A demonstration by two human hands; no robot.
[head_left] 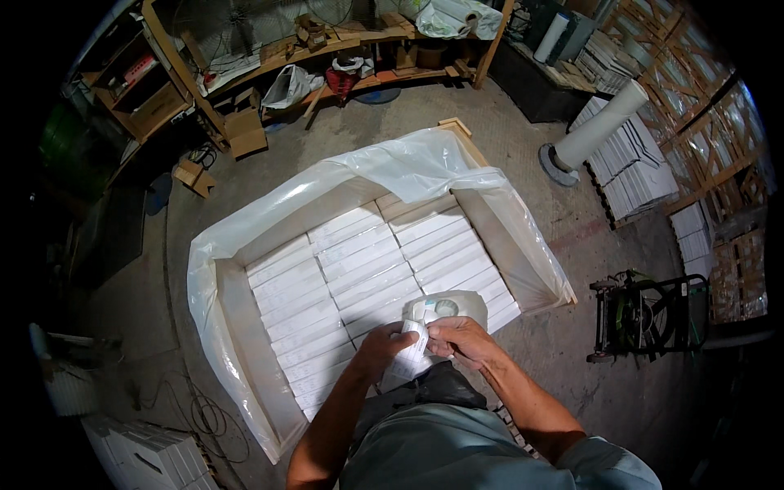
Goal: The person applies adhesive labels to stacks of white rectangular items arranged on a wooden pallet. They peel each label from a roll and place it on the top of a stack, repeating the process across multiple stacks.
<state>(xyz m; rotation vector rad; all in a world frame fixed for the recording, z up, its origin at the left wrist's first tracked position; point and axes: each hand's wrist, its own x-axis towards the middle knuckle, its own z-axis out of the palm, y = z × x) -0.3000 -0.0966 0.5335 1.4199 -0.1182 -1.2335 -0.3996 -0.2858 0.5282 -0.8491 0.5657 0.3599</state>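
My left hand [378,349] holds a white printed label sheet [414,343] between thumb and fingers, close in front of my body. My right hand [462,338] is closed in a pinch at the sheet's right edge; its fingertips are too small to see exactly. Just beyond the hands, a greyish translucent bag or sheet [472,302] with a roll of tape [446,308] on it lies over long white boxes [359,260]. These boxes are packed in rows inside a large crate lined with clear plastic film [282,196].
A wooden corner [455,126] of the crate shows at the far side. To the right stand a tall roll of wrap [604,122], stacked white boxes [633,167] and a black wheeled cart [649,317]. Cables [208,416] lie on the floor at left. A cluttered workbench [351,41] runs behind.
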